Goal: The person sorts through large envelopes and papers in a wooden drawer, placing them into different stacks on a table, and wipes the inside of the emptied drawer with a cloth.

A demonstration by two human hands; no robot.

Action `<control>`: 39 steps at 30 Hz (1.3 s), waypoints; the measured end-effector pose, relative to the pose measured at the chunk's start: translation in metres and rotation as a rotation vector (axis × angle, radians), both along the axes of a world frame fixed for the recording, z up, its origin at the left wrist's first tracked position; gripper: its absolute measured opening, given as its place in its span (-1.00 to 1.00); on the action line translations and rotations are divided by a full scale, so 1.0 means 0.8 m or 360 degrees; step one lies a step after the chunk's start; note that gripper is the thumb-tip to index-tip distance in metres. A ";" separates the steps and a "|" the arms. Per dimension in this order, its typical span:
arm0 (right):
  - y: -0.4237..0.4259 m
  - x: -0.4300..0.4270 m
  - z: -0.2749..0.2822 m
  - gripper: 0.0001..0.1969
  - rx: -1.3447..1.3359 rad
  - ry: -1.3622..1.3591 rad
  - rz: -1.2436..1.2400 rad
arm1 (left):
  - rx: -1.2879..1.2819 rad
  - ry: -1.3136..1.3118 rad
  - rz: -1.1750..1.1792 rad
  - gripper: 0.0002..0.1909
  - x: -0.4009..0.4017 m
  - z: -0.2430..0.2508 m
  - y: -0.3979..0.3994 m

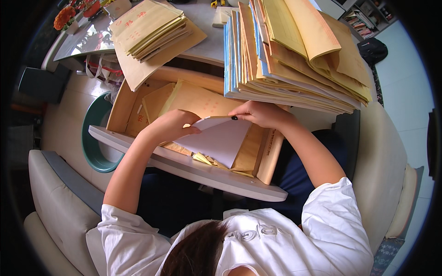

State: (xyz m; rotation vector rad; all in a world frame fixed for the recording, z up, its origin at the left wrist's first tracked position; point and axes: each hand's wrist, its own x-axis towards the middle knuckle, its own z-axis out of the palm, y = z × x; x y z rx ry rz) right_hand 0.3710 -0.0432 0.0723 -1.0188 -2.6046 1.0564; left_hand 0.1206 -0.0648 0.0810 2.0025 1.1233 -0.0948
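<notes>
Both my hands hold a white sheaf of paper [221, 138] over a pulled-out wooden drawer [271, 155]. My left hand [174, 126] grips its upper left edge, thumb on the near side. With its fingertips, my right hand [260, 114] pinches the upper right edge, beside a small black spot. Beneath the paper, brown paper envelopes [203, 98] with red print lie in the drawer. Torn yellowish paper [210, 160] sits along the drawer's front panel [193, 176].
A tall stack of brown and blue-edged folders [293, 82] rises at the right, close to my right hand. Another envelope pile [148, 31] overhangs the table edge at the left. A green bin [90, 151] stands on the floor left of the drawer. Sofa cushions [380, 148] flank me.
</notes>
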 end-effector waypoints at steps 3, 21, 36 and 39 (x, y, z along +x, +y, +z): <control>-0.002 0.003 0.002 -0.79 0.0064 -0.0061 0.0004 | 0.0009 0.0017 -0.0020 -0.51 -0.002 0.003 -0.002; -0.101 -0.028 0.048 -0.85 0.0493 -0.0530 0.0147 | -0.0451 0.0663 0.0764 -0.19 -0.066 -0.067 0.052; -0.082 -0.060 0.019 -0.65 0.0222 -0.0215 -0.0246 | -0.0931 0.0440 0.0848 -0.59 -0.086 -0.094 0.051; -0.053 -0.093 -0.001 -0.75 -0.0244 0.0215 -0.0532 | -0.1195 -0.0119 0.0795 -0.69 -0.072 -0.077 0.050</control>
